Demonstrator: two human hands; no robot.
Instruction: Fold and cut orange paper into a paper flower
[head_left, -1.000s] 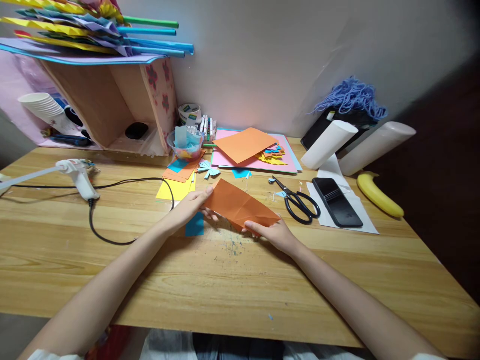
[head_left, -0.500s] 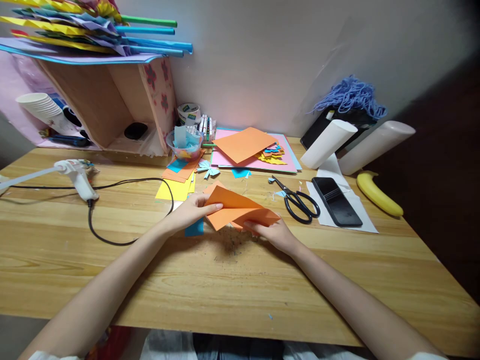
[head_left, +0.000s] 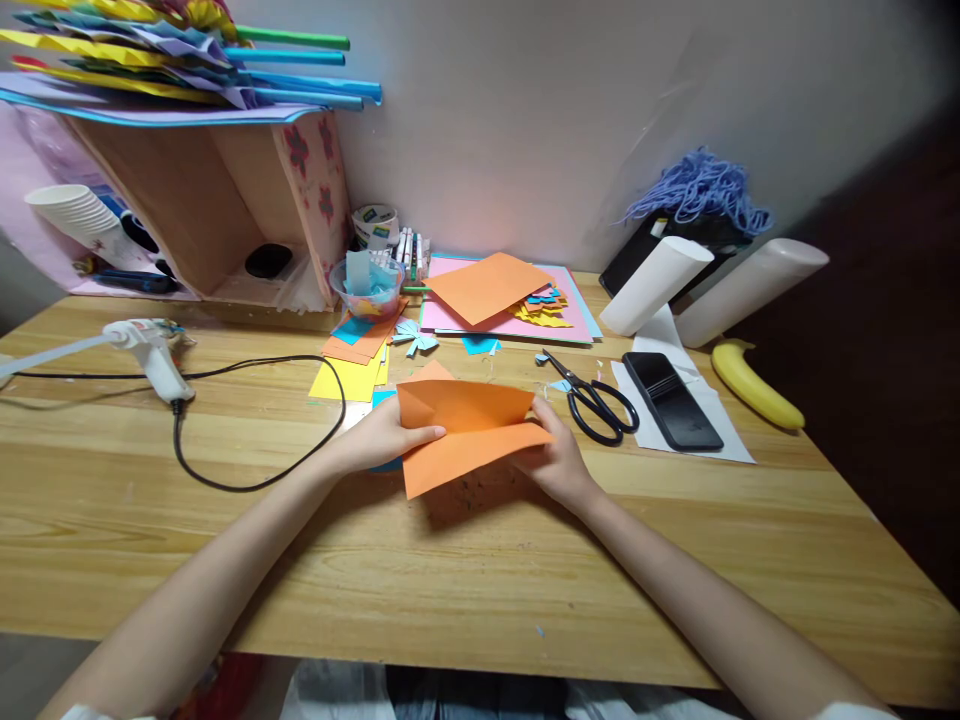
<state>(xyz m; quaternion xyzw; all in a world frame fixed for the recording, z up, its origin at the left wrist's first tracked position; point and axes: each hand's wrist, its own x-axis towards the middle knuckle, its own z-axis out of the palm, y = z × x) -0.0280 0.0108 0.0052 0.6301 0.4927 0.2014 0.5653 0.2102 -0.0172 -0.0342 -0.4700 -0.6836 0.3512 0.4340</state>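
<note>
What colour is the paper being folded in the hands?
Orange. The folded paper shows best in the head view, held by the left hand and right hand.

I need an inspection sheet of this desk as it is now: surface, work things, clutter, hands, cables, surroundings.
Surface: wooden table, small marks and paper scraps near the middle.
Work things: orange paper, partly folded, lifted off the table between both hands.
Clutter: scissors, phone on white paper, banana, paper stack, glue gun, tape roll, paper cups.
Hands: left hand in grip on the sheet's left edge; right hand in grip on its right edge.
Cables: black cord looping from the glue gun across the table.
Surroundings: white wall, wooden box, blue yarn.
</note>
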